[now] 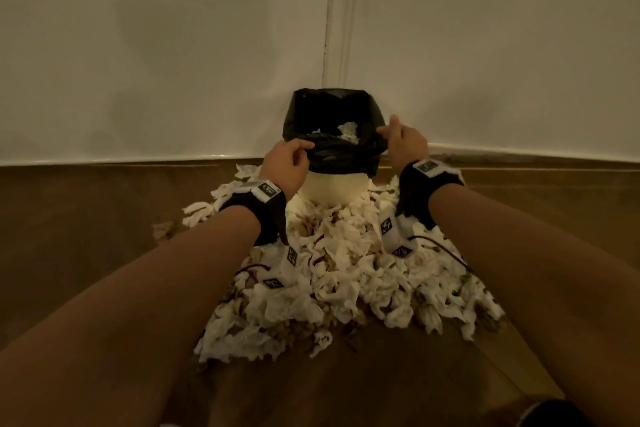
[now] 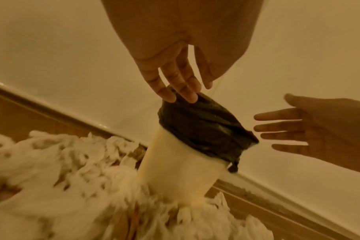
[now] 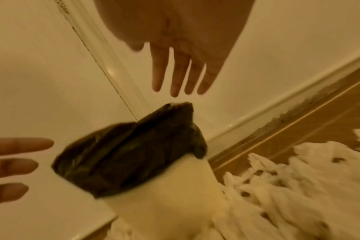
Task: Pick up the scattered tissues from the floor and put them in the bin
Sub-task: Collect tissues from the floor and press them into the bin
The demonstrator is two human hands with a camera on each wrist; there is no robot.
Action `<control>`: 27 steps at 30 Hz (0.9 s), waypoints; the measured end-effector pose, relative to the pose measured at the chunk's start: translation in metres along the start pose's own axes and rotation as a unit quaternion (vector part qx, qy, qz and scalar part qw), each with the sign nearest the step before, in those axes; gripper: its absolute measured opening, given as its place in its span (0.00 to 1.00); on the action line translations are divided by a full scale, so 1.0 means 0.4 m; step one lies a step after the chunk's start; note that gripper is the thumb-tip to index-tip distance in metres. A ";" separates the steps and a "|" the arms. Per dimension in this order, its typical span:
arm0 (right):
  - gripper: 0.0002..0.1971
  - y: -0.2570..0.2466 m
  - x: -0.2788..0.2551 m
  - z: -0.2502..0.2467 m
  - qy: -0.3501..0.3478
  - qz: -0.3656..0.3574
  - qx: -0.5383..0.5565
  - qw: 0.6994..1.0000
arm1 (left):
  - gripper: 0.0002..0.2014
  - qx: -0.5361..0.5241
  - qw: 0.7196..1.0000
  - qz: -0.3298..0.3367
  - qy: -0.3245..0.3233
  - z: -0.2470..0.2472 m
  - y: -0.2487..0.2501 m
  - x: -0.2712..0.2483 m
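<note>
A white bin (image 1: 332, 185) with a black liner (image 1: 334, 107) stands in the room corner, a few tissues (image 1: 348, 130) inside it. A large heap of crumpled white tissues (image 1: 346, 274) covers the floor in front of it. My left hand (image 1: 304, 146) is at the bin's near left rim, its straight fingers (image 2: 185, 95) touching the liner's edge (image 2: 201, 129). My right hand (image 1: 391, 131) hovers at the right rim, fingers (image 3: 179, 87) spread and straight just above the liner (image 3: 134, 154), holding nothing. The bin's white body (image 2: 181, 170) (image 3: 175, 203) rises out of the tissues (image 2: 62, 162) (image 3: 298, 178).
White walls meet right behind the bin, with a thin vertical conduit (image 1: 334, 28) in the corner and a white baseboard (image 1: 138, 158) along the floor. Bare wooden floor (image 1: 86, 236) lies to either side of the heap.
</note>
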State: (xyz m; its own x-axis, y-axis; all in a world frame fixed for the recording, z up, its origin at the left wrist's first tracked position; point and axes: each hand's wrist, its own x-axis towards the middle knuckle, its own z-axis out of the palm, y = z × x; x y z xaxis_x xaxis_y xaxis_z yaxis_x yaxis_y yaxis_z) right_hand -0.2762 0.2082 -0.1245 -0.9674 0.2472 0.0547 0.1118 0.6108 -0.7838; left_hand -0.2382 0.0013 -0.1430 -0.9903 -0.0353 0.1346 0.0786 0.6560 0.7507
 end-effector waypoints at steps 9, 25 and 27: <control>0.35 0.255 -0.347 0.092 -0.113 0.115 -0.057 0.985 | 0.17 0.026 0.972 -0.138 -0.186 0.157 -0.142 -0.300; 0.30 0.394 -0.556 0.196 -0.254 0.110 -0.262 0.925 | 0.28 0.346 0.852 0.031 -0.392 0.281 -0.236 -0.531; 0.36 0.395 -0.560 0.198 -0.288 0.120 -0.282 0.907 | 0.25 0.339 0.850 0.011 -0.403 0.289 -0.240 -0.531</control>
State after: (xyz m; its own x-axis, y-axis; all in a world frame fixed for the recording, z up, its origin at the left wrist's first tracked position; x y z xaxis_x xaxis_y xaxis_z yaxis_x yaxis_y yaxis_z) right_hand -0.0601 0.1897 -0.3097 -0.8403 0.0891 -0.5348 0.2761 0.9192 -0.2808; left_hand -0.0484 0.0330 -0.3183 -0.7676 0.3314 -0.5486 0.2842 0.9432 0.1721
